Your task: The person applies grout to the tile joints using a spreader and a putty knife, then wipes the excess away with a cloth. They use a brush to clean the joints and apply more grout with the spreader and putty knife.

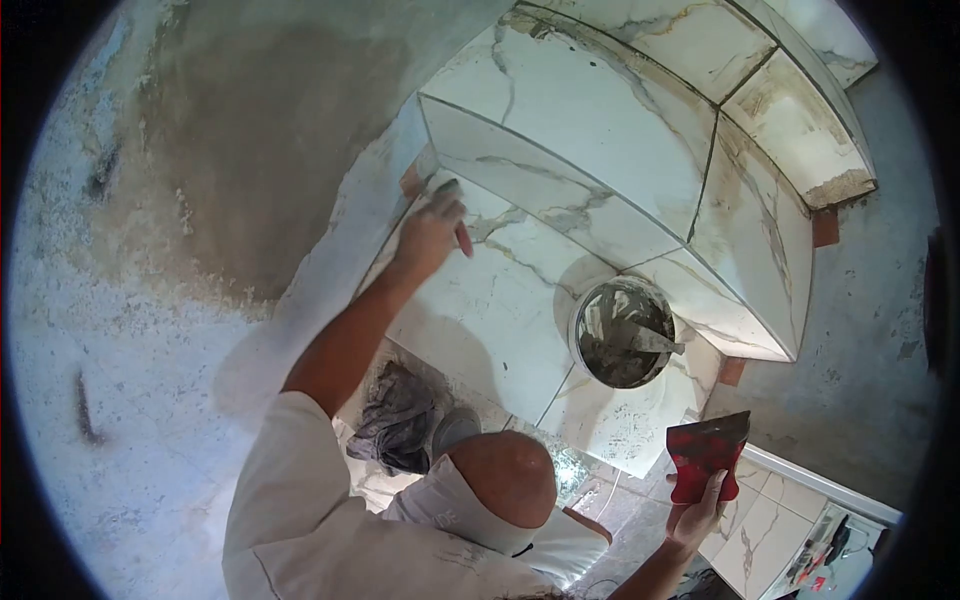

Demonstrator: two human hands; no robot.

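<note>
Left fingertips: blurred where the left hand point(428, 235) reaches the tile; a small dark grey patch point(449, 187) shows at them, and I cannot tell whether it is an object in the grip or a smear.
Right grip: partly covered by the red tool point(705, 455); the thumb lies over its lower end, the other fingers are mostly out of sight behind.
Cut off: the right forearm leaves the frame at the bottom, and the dark round lens border crops every corner.
Hard to make out: a grey rounded thing beside the knee point(505, 478), perhaps footwear.
Red tool: held in the right hand point(697, 512), its broad, dark, dirty edge pointing up and away from the person, well apart from the left hand.
Left hand: fingers bent, thumb apart, at the far left corner of the tiled step point(490, 310), near the riser point(560, 200).
Bucket: the round bucket point(574, 335) stands on that step between the two hands, nearer the right; it holds grey paste point(612, 368) and a spatula point(655, 342) leaning on the rim.
Step surface: white marble-patterned tile with grey veins and specks; higher tiled steps rise beyond.
Below the step: a dark crumpled cloth point(395, 425) beside the knee.
Room: a patchy wall point(120, 390) on the left with a large brownish area; tools point(830, 548) lie at lower right.
</note>
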